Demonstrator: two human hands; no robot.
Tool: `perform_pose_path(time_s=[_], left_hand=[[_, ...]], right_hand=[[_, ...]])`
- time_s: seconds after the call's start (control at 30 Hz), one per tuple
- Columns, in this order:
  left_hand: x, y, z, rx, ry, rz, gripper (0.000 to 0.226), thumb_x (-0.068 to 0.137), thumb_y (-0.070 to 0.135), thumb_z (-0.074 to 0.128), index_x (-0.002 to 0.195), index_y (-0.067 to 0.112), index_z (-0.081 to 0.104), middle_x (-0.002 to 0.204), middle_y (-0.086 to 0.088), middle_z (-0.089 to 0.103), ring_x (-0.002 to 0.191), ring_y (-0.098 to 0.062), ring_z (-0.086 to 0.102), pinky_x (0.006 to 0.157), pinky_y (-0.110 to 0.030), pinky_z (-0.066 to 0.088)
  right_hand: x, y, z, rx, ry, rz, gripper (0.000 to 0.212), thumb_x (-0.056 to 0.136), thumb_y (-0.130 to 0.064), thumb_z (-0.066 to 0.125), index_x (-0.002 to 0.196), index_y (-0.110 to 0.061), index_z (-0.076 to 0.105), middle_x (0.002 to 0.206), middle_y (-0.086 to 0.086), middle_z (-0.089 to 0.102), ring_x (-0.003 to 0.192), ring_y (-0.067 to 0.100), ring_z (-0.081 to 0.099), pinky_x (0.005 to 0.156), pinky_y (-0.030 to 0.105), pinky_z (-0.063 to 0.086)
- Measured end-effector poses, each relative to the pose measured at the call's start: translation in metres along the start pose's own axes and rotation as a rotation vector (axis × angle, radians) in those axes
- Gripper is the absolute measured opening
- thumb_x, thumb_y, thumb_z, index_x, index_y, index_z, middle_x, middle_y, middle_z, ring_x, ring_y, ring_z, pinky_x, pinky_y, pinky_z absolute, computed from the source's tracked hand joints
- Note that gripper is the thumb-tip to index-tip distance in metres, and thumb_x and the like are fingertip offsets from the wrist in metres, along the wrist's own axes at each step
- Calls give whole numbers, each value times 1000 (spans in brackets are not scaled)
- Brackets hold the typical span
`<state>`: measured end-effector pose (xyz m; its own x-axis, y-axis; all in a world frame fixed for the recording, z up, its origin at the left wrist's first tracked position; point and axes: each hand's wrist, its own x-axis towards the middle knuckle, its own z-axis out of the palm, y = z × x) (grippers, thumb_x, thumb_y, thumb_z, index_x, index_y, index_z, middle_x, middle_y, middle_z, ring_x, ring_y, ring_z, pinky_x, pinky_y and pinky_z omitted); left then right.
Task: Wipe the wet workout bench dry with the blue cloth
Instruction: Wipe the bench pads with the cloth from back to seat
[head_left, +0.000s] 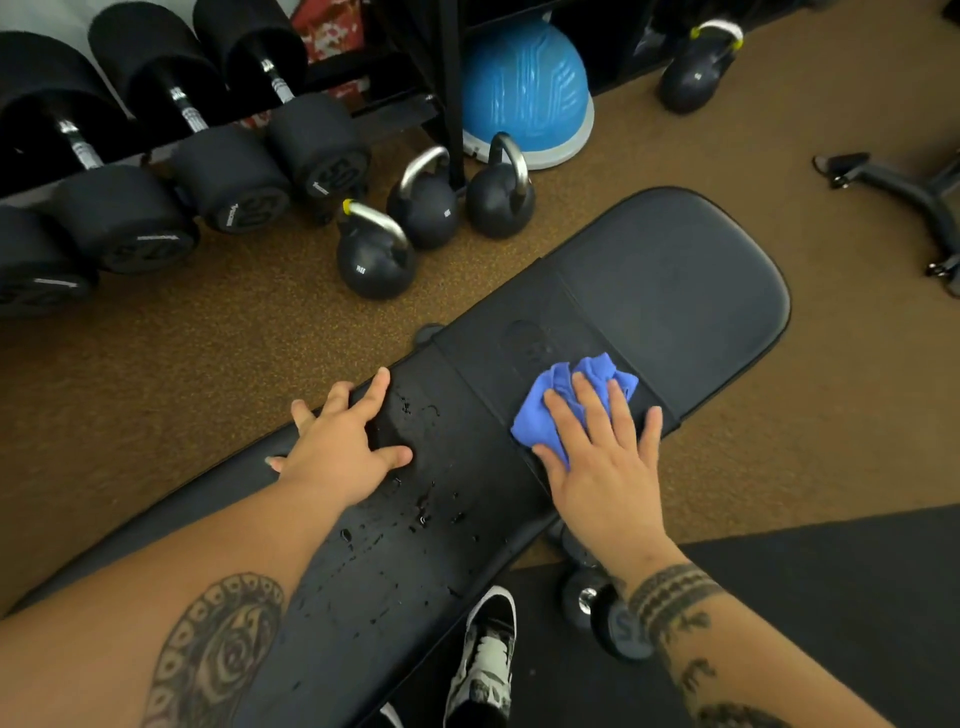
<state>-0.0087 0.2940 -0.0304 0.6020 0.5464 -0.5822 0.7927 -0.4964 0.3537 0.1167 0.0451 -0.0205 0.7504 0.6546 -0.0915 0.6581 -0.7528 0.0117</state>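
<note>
A long black padded workout bench (675, 280) runs diagonally from lower left to upper right. Water droplets (423, 512) bead on its middle section between my two hands. My right hand (605, 452) presses flat on the crumpled blue cloth (566, 387), which lies at the seam between the back pad and the seat pad. My left hand (340, 441) rests with fingers spread on the bench's left edge, holding nothing. The far seat pad looks dry.
Three kettlebells (374, 254) stand on the brown floor just beyond the bench, with a dumbbell rack (156, 171) to the left. A blue balance dome (524, 88) and another kettlebell (696, 67) sit farther back. A small dumbbell (592, 597) and my shoe (485, 654) are below the bench.
</note>
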Motion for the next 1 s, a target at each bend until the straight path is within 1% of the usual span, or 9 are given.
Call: perform_pose_path(time_s=[0.17,0.3,0.4,0.53,0.67,0.77,0.87,0.93,1.0], left_hand=[[0,-1,2,9,0,-2,97,83,57,69,144,66,-5,165,15,2,151,-37,-10,100,-84,18],[3,-4,4,12,2,8,97,82,59,70,143,68,-6,165,15,1,151,-38,-10,99,-85,17],[3,-3,4,11,2,-1,97,82,59,69,143,68,-6,166,14,1,151,-37,-10,99,-85,16],[3,-3,4,26,2,-15,97,82,59,70,143,68,-5,165,15,1,151,-37,-10,99,-85,17],[1,-2,2,22,-27,-16,99,81,59,70,144,67,-6,166,13,-1,150,-39,-11,103,-82,17],[1,-5,-3,-58,-78,-5,92,88,41,68,148,62,2,167,11,-1,150,-39,-12,111,-73,18],[-5,-9,-13,-289,93,19,56,97,31,57,148,43,39,166,4,17,152,-31,12,120,-52,20],[-20,-9,-19,-578,329,24,32,99,31,53,130,35,62,149,-1,51,134,-21,48,114,-42,34],[-38,-4,-25,-989,359,-22,22,99,32,50,109,32,70,120,-2,70,103,-18,66,99,-45,51]], right_hand=[[79,-25,-2,123,80,189,63,100,-52,37,155,-23,29,165,10,22,151,43,9,117,66,8],[144,-54,-7,148,81,193,61,103,-49,35,157,-24,25,167,7,14,151,46,-3,117,66,0],[143,-60,-4,94,104,102,60,103,-47,36,156,-23,27,165,5,21,150,48,3,118,66,4],[95,-59,7,56,64,-164,58,102,-44,38,155,-21,32,162,3,30,151,44,12,119,63,13],[27,-83,6,195,-60,-206,56,101,-46,30,150,-22,41,158,0,39,151,38,19,120,57,20],[-5,-104,-15,542,-145,-165,55,101,-50,27,149,-27,43,149,1,50,139,29,44,111,45,36],[-9,-119,-34,1093,-241,79,42,104,-41,40,144,-31,48,140,-5,53,125,12,52,110,39,40],[0,-131,-46,1441,-259,345,40,100,-47,44,133,-27,56,128,-8,62,119,8,58,110,41,43],[9,-145,-56,1676,-248,559,50,94,-54,46,137,-28,54,130,-4,64,119,14,61,108,44,46]])
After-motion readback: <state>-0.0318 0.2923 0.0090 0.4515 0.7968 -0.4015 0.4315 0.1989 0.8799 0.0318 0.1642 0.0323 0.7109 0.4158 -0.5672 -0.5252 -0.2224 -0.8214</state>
